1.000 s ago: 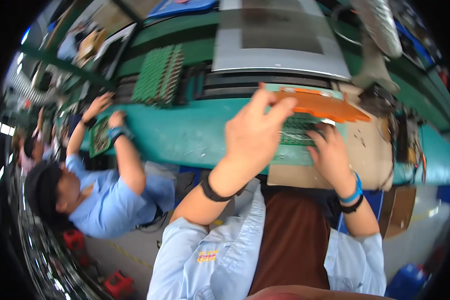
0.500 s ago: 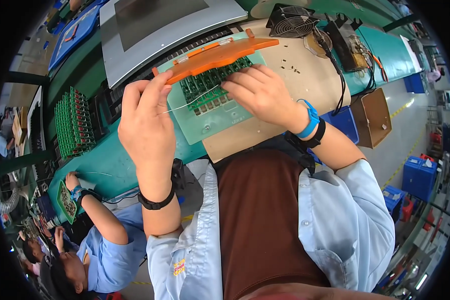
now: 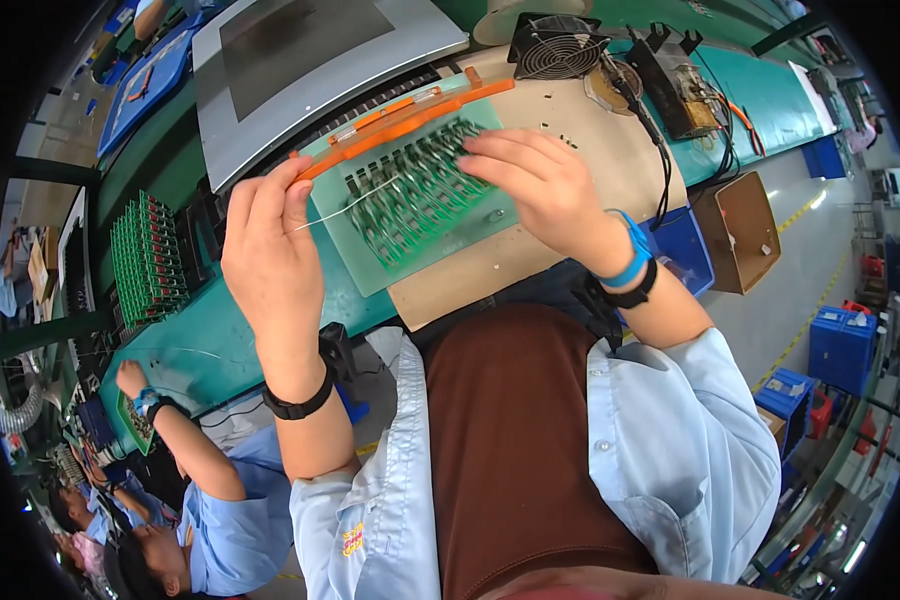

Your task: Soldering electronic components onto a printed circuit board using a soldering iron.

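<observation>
A pale green fixture plate [image 3: 370,262] with an orange bar [image 3: 410,118] along its far edge lies on the brown bench mat [image 3: 530,250]. Rows of small green circuit boards [image 3: 410,195] sit in it. My left hand [image 3: 270,250] is raised over the plate's left edge, thumb and finger pinching a thin silver wire [image 3: 345,205] that reaches toward the boards. My right hand [image 3: 540,185] rests on the boards' right side, fingers spread and pressing down. A blue strap and a black band circle the right wrist; a black band circles the left.
A grey metal panel [image 3: 300,60] lies behind the plate. A small fan [image 3: 560,45] and wired tools [image 3: 680,80] stand at the back right. A rack of green boards [image 3: 148,255] stands left. A brown box [image 3: 740,230] hangs off the bench. Co-workers in blue [image 3: 220,510] work at lower left.
The view has swung down and right onto the plate. My left hand has lifted slightly and now pinches a thin wire; my right hand stays on the boards.
</observation>
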The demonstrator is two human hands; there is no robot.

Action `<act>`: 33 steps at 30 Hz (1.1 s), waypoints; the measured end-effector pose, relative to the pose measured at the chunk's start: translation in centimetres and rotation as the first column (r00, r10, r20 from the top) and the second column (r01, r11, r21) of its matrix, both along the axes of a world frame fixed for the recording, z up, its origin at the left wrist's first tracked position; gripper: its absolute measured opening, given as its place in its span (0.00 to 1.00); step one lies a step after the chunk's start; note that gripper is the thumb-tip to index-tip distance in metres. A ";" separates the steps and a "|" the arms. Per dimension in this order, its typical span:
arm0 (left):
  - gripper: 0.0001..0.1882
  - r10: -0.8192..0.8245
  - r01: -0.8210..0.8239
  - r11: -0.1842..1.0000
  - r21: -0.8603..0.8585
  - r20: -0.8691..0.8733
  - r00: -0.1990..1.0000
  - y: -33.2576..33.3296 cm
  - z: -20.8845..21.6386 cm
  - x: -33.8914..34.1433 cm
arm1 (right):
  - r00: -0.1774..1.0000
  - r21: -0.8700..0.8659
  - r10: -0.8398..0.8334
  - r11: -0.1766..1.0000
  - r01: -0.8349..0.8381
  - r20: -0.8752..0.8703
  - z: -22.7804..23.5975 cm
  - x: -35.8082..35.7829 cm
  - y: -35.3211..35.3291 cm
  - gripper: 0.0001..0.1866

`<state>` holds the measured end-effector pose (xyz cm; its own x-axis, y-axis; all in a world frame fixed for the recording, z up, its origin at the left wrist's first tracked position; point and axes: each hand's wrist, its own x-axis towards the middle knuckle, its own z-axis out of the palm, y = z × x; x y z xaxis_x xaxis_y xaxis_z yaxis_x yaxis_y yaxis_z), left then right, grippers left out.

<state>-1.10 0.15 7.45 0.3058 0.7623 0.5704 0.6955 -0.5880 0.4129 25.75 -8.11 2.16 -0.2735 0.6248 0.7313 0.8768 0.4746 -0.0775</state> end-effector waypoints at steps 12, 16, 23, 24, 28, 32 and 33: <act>0.18 -0.045 0.063 0.820 -0.568 0.047 0.998 -5.3 -3.7 -1.7 | 0.155 -0.170 -0.097 0.799 -0.577 -0.983 0.1 6.4 -9.1 0.19; 0.19 -0.049 0.027 0.814 -0.581 -0.023 0.999 -6.5 -4.8 -1.4 | 0.061 -0.255 -0.286 0.714 -0.652 -0.956 -0.7 5.6 -7.1 0.22; 0.19 -0.141 0.089 0.892 -0.443 -0.085 0.986 -6.6 -5.7 -2.1 | 0.001 -0.202 -0.327 0.583 -0.787 -0.945 -1.0 4.3 -3.9 0.21; 0.19 -0.137 0.083 0.916 -0.393 -0.113 0.984 -6.6 -5.4 -2.2 | -0.001 -0.192 -0.322 0.567 -0.801 -0.947 -1.0 4.0 -3.4 0.21; 0.18 -0.138 0.207 0.770 -0.604 0.159 0.977 -6.2 -2.9 -0.1 | -0.017 -0.130 -0.279 0.500 -0.856 -0.960 -1.0 2.1 -2.3 0.22; 0.16 -0.083 0.423 0.556 -0.715 0.459 0.885 -4.8 -2.8 1.1 | -0.019 -0.098 -0.263 0.425 -0.900 -0.965 0.0 -0.4 -1.4 0.23; 0.15 -0.044 0.554 0.443 -0.705 0.600 0.799 -4.2 -2.9 1.2 | -0.013 -0.120 -0.271 0.467 -0.876 -0.962 0.0 -0.9 -1.4 0.24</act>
<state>0.07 -4.03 4.56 0.5328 0.8349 -0.1383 0.1327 0.0789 0.9880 24.88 -9.53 2.14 -0.1909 0.9816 0.0101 -0.4646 -0.0813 -0.8818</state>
